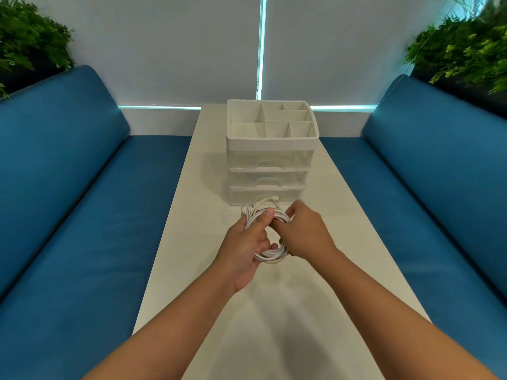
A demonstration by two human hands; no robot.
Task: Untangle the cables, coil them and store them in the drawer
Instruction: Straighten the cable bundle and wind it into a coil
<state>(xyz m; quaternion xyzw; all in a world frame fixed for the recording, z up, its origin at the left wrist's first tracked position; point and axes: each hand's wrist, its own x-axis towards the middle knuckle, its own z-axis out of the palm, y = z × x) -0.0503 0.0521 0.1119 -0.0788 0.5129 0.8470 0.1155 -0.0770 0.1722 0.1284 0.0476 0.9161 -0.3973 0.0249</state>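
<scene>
Gripping opposite sides, the left hand (248, 246) and right hand (304, 233) hold the coil (270, 253) above the table (192, 215), before the drawers (270, 171); light, springy loops are best pinched across all strands.

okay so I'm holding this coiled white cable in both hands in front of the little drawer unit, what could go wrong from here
The free plug end sticks out of the white cable coil towards the drawer unit; it could spring loose and let loops unwind.

All three drawers look closed, and both the left hand and right hand grip the coil. Freeing one hand to pull a drawer may let the loops slacken or slip.
</scene>
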